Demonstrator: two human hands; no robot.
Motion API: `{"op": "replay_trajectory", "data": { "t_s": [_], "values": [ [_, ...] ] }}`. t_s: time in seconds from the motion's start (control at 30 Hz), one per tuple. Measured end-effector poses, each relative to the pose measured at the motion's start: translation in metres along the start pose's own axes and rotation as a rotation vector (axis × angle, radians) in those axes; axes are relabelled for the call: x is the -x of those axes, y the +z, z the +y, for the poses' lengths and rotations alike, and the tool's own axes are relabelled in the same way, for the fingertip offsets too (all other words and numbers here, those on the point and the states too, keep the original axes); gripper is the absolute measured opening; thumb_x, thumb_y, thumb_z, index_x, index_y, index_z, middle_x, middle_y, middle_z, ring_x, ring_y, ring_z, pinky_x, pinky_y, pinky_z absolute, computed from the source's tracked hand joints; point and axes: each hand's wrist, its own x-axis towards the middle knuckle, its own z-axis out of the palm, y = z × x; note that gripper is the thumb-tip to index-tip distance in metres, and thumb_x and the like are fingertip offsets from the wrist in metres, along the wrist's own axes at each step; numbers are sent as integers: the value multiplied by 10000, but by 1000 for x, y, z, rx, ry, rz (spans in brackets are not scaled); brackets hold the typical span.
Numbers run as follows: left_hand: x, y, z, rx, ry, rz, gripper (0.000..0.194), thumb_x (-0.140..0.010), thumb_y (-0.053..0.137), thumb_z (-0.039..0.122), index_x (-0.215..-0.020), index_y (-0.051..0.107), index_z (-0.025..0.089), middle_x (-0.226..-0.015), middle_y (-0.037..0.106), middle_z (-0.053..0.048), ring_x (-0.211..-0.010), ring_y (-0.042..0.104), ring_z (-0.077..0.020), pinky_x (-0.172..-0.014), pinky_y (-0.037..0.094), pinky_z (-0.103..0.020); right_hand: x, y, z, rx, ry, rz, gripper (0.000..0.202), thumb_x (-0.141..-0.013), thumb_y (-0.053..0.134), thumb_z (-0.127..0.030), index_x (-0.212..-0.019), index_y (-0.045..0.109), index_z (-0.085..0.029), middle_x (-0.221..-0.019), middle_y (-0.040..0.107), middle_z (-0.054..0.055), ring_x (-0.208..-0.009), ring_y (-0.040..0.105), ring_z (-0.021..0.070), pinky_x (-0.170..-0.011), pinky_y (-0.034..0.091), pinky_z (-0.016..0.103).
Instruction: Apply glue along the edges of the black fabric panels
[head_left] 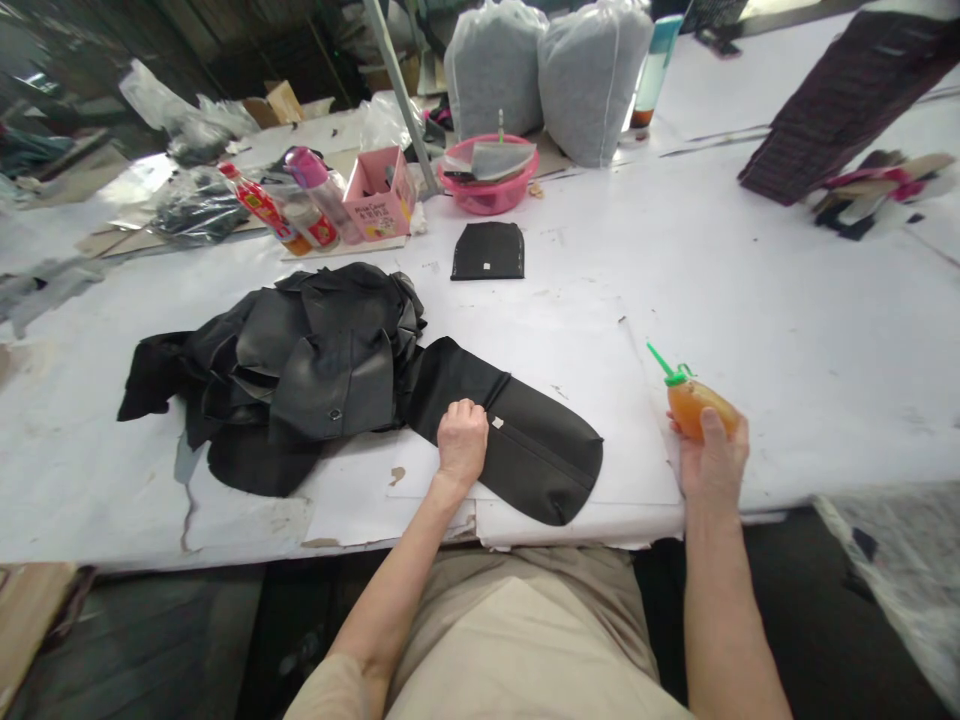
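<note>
black panel (544,445) lies under the left hand (462,441), its grip unclear, while at three o'clock the right hand (714,462) clasps an orange-filled bottle (690,408).

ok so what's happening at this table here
A person is working at a white table. Their left hand rests, fingers curled, on a long black piece, while their right hand holds a bottle of orange liquid off to the right of it. A heap of black pieces lies to the left, and a smaller black piece farther back.
</note>
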Motion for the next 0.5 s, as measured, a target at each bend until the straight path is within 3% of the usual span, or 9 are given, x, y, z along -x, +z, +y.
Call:
{"op": "replay_trajectory", "data": {
  "t_s": [0.17, 0.27, 0.33, 0.43, 0.5],
  "values": [
    [-6, -8, -5, 195, -111, 98, 168, -950, 415, 154, -894, 573, 156, -858, 632, -96, -810, 610, -233, -705, 442, -329, -1, -2, 2, -7, -14, -2, 471, -688, 843, -400, -1023, 564, -220, -1008, 685, -7, -709, 683, 131, -565, 519, 218],
    [-9, -36, -16, 505, -127, 215, 111, -947, 418, 192, -953, 528, 183, -741, 574, -20, -657, 575, -176, -622, 409, -284, -1, -3, 3, -13, -7, -10, 472, -691, 841, -402, -1028, 564, -220, -1005, 682, -7, -713, 688, 133, -562, 518, 214],
    [-12, -63, -21, 752, -89, 227, 89, -951, 429, 242, -947, 509, 201, -674, 517, 23, -581, 526, -141, -569, 385, -251, -1, -4, 3, -15, -4, -13, 476, -693, 840, -405, -1035, 563, -225, -1010, 680, -10, -722, 688, 132, -560, 520, 211],
    [-24, -96, -23, 1145, -30, 28, 153, -952, 457, 353, -920, 511, 213, -635, 489, 44, -510, 469, -106, -490, 346, -211, -2, -4, 3, -20, -2, -7, 487, -687, 845, -409, -1036, 562, -223, -1012, 681, -3, -727, 689, 136, -550, 522, 209],
    [-38, -100, -21, 1320, 29, -192, 220, -930, 503, 430, -922, 527, 211, -652, 529, 38, -513, 492, -101, -482, 360, -202, -2, -4, 3, -26, 0, -5, 489, -684, 848, -408, -1034, 563, -219, -1011, 680, 3, -737, 690, 140, -551, 528, 212]
  ]
}}
